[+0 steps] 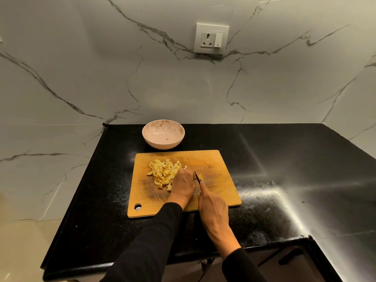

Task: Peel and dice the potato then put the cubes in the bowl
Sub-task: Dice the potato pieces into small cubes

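A heap of diced potato cubes (163, 173) is seen on the wooden cutting board (215, 161), lying just beyond and to the left of the left hand's fingers; a few cubes at the near edge of the heap are touched or covered by the knuckles. A small yellow potato piece (200, 177) is glimpsed just to the right of those fingers, against the knife blade (197, 177), and most of it is hidden. The left hand (183, 185) is laid on the board with its fingers curled downward; the fingertips are concealed beneath the hand, so whether anything is pinched cannot be told. The right hand (213, 208) is wrapped round the knife handle, which is wholly covered by the palm, with the forefinger stretched along the blade's spine. Only a short stretch of blade is visible between the two hands. An empty pinkish bowl (163, 134) is set well beyond the fingertips, past the board's far edge, on the black countertop (284, 159). Dark sleeves are cut off by the lower frame edge. A socket plate (211, 38) is mounted on the marble wall.
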